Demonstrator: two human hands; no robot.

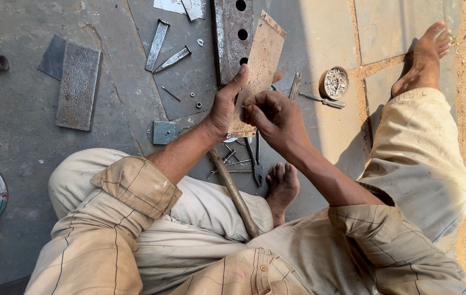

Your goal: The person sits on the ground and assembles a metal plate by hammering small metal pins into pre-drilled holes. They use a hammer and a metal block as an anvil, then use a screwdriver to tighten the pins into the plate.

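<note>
Head view: the person sits on the stone floor [25, 136], legs folded. The left hand [223, 106] grips a rusty metal plate [263, 60], thumb pressed along its edge, holding it tilted above the floor. The right hand [274, 114] is curled, fingertips pinching something small against the plate's lower end; what it is cannot be told. Below the hands lie pliers [257, 164] and a wooden handle [235, 194]. A round tin of small parts [334, 83] sits near, right of the plate.
</note>
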